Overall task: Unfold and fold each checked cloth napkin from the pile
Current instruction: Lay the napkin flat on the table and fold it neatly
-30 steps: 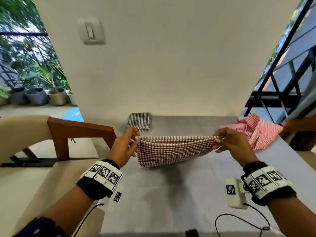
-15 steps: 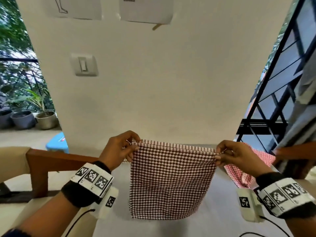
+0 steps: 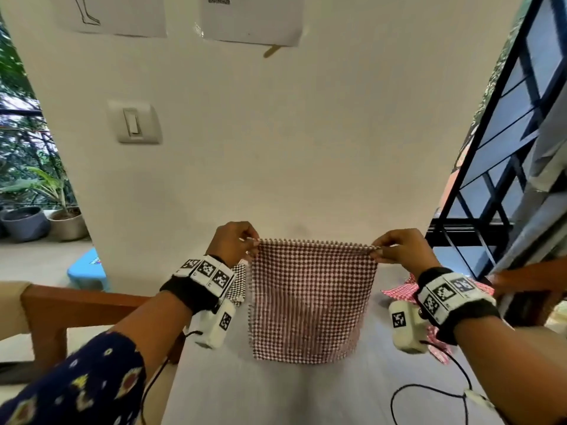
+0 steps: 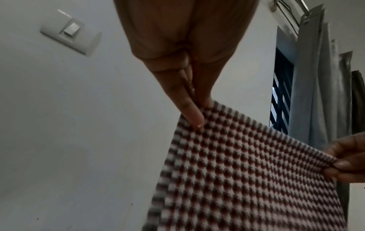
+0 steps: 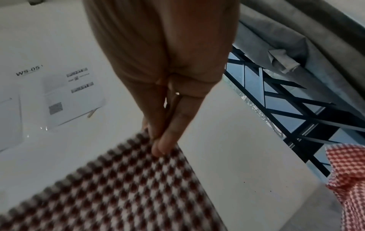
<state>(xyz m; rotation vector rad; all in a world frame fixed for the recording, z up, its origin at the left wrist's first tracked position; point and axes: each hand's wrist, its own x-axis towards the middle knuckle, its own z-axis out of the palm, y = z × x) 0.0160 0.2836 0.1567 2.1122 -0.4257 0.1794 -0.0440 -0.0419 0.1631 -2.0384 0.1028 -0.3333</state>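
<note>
Pinching the two top corners of a dark red checked napkin (image 3: 310,299), the left hand (image 3: 233,242) and right hand (image 3: 400,248) hold it stretched flat and hanging above the grey table (image 3: 276,394), its lower edge near the tabletop. Each wrist view shows what the head view cannot: thumb and forefinger pressed together on the cloth's hem, the remaining fingers (image 4: 173,62) curled into the palm. Only the right wrist view takes in the printed sheets (image 5: 73,95) taped to the wall, one marked WS-05. At far left on the table, a folded black checked napkin (image 3: 238,283) is partly hidden behind the left wrist band; at right, a crumpled pile of light red napkins (image 3: 399,291) lies behind the right wrist. A light switch (image 3: 134,121) sits on the wall, potted plants (image 3: 43,222) beyond at left.
</note>
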